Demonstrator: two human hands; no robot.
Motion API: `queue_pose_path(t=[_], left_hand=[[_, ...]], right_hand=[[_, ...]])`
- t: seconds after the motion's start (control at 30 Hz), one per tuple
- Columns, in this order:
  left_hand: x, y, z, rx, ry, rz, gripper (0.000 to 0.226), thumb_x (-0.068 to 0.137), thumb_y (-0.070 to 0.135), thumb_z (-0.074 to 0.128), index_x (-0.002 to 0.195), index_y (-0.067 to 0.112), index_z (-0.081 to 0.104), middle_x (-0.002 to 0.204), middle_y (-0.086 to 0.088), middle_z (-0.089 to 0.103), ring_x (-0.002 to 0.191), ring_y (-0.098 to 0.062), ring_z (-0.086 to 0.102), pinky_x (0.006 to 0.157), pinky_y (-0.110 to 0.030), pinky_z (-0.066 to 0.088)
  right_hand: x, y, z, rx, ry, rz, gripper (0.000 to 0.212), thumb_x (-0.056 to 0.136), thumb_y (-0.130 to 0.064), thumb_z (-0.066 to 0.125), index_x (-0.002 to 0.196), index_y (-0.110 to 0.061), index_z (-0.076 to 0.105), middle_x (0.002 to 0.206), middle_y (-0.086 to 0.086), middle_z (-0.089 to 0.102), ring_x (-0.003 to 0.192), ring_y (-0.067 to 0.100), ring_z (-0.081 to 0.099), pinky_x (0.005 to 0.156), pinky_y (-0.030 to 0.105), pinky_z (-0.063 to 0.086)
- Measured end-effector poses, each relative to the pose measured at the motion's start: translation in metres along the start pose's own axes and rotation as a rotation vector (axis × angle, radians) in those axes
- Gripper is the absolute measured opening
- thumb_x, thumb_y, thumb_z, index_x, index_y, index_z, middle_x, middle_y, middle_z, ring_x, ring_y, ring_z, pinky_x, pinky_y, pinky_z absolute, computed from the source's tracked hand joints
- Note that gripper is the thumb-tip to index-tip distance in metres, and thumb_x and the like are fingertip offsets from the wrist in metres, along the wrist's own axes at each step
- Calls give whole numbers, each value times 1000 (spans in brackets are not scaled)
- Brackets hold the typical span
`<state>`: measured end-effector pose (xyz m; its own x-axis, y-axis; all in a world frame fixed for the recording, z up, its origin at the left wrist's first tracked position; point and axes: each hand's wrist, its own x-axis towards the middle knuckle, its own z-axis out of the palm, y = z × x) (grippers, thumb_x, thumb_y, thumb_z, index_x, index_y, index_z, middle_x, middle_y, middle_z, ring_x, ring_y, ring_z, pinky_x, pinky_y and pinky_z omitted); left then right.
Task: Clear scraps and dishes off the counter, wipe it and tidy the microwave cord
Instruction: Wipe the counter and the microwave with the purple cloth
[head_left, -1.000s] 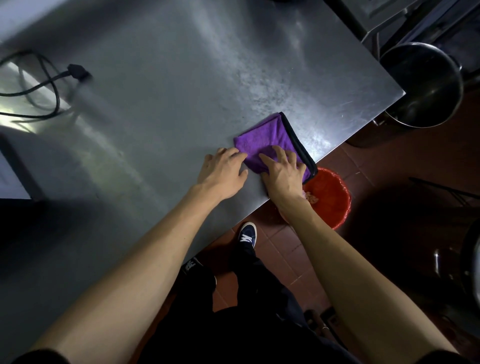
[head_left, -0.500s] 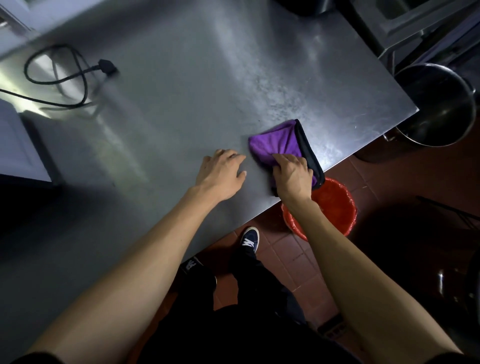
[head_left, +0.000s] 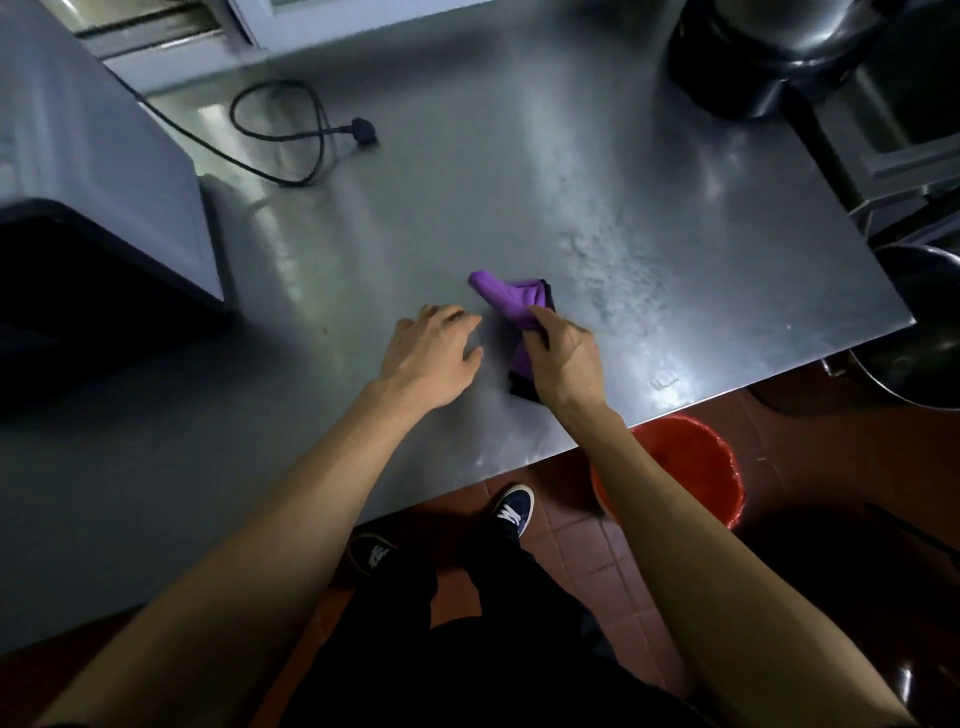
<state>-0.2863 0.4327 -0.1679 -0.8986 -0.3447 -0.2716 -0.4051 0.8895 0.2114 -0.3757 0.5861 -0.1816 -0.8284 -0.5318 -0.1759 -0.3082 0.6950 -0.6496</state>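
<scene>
A purple cloth (head_left: 503, 298) with a black edge is bunched up on the steel counter (head_left: 597, 171), near its front edge. My right hand (head_left: 563, 356) grips the cloth, fingers curled round it. Just left of the cloth, my left hand (head_left: 431, 353) rests flat on the counter with its fingers spread. The black microwave cord (head_left: 291, 132) lies in a loose loop at the back left, and its plug (head_left: 363, 130) is free on the steel. The grey microwave (head_left: 98, 171) stands at the left.
A red bucket (head_left: 685, 462) sits on the tiled floor below the counter's front edge. A large dark pot (head_left: 779, 47) stands at the back right, and a metal pan (head_left: 924, 332) sits beyond the right corner. My feet are under the front edge.
My right hand went from pressing flat on the spread cloth to gathering it into a bunch and gripping it. The view tilted, bringing the microwave and cord into sight. The left hand stayed put.
</scene>
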Motion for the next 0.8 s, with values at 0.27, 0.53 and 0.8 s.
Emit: queue_pose_path(t=[0.27, 0.53, 0.8], left_hand=[[-64, -87, -35, -33, 122, -130, 37, 94, 39, 56, 126, 21, 59, 128, 0, 61, 121, -29, 52, 93, -47, 48], [-140, -177, -83, -49, 247, -167, 48, 97, 41, 54, 141, 21, 51, 139, -1, 57, 127, -28, 50, 95, -46, 46], [-206, -249, -139, -48, 433, -195, 42, 95, 39, 57, 134, 23, 57, 131, 1, 61, 119, -28, 55, 88, -45, 50]], right_hand=[[-14, -100, 39, 182, -28, -102, 25, 96, -14, 47, 111, -21, 66, 84, 4, 67, 77, 24, 62, 69, 41, 54], [-49, -221, 76, 185, 4, -260, 23, 94, -15, 47, 105, -22, 66, 82, -1, 66, 74, 18, 61, 68, 38, 53], [-72, -331, 89, 224, 112, -420, 16, 97, -16, 52, 103, -19, 67, 84, -2, 66, 70, 10, 58, 63, 32, 50]])
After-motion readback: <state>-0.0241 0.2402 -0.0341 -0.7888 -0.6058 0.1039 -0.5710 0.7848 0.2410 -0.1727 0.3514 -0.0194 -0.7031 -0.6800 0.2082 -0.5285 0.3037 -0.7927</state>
